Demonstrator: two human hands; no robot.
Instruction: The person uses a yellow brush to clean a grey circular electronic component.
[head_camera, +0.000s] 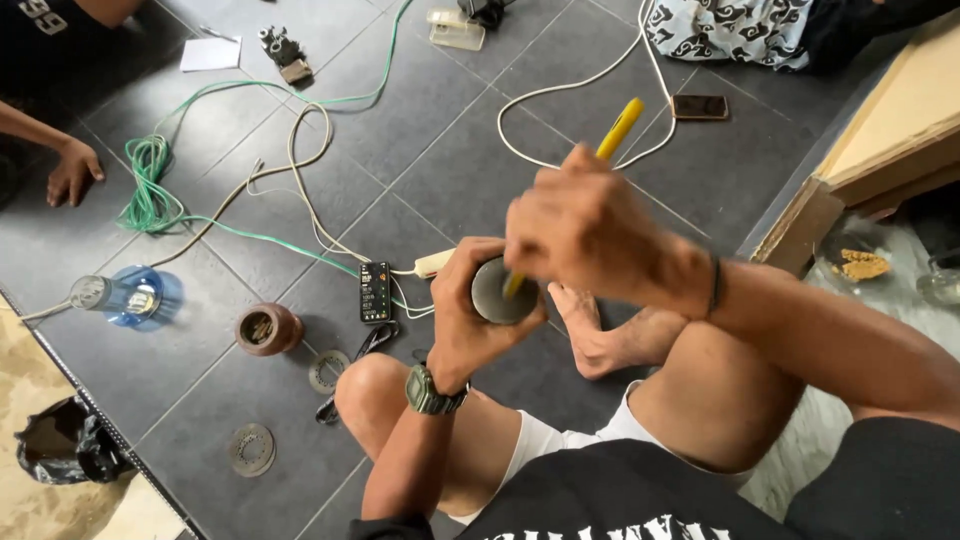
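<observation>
My left hand (468, 315) is wrapped around a round dark grey metal part (500, 292), held above my knee. My right hand (585, 230) grips a yellow-handled tool (620, 128) and presses its tip onto the top face of that part. The tool's tip is hidden by my fingers. A watch sits on my left wrist and a dark band on my right wrist. I sit on the grey tiled floor with bare feet.
On the floor lie a brown cylindrical coil part (267, 328), two flat metal discs (251, 449), a small black meter (376, 291), a blue light (133, 296), green (150, 190) and white (560, 90) cables, a phone (700, 106). Another person's hand (75, 170) rests at left. Wooden boards (890, 130) at right.
</observation>
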